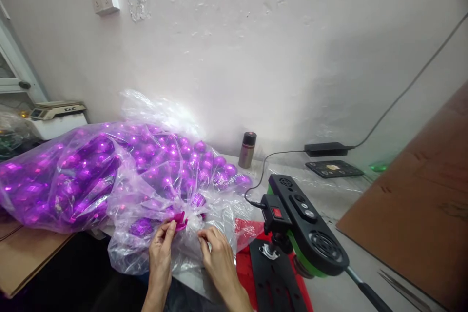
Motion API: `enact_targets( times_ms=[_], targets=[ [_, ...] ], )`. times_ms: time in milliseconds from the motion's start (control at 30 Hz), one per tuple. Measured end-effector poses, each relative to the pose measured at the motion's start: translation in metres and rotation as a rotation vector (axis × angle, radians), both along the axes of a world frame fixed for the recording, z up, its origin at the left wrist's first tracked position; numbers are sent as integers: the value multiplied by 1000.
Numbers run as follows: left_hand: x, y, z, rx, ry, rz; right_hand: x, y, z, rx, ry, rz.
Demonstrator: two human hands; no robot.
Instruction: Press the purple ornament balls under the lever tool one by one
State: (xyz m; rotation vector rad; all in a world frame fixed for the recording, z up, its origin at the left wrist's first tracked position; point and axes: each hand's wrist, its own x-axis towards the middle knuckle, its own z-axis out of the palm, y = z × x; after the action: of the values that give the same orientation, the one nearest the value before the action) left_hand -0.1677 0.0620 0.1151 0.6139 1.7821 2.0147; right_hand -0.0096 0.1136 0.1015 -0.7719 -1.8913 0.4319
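White plaster wall backs the counter (329, 195) in my head view. I take the clear plastic bag (120, 180) of purple baubles as landmark. At its near edge, my left hand (161, 248) fingers pinch a pink tie (180, 219); my right hand (215, 248) fingers grip the bag's film. Right of the bag sits a black-and-green machine (307, 229); behind it, a flask (247, 149).
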Motion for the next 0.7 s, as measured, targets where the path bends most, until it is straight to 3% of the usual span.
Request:
enact_targets(
  times_ms=[200, 300, 367, 433, 533, 700],
  targets=[
    [4, -14, -7, 25, 48, -21, -1, 4, 21, -76, 102, -45],
    [8, -22, -14, 11, 460, -38, -4, 5, 42, -87, 152, -31],
    [10, -24, -15, 14, 859, 14, -8, 6, 55, -58, 176, -13],
    [8, -22, -10, 67, 1077, 73, -13, 5, 64, -9, 192, 16],
    [-1, -10, 11, 121, 971, -9, -17, -1, 72, 62, 197, 57],
    [-22, 16, 61, -81, 588, -357, -20, -9, 64, 131, 187, 108]
  ],
)
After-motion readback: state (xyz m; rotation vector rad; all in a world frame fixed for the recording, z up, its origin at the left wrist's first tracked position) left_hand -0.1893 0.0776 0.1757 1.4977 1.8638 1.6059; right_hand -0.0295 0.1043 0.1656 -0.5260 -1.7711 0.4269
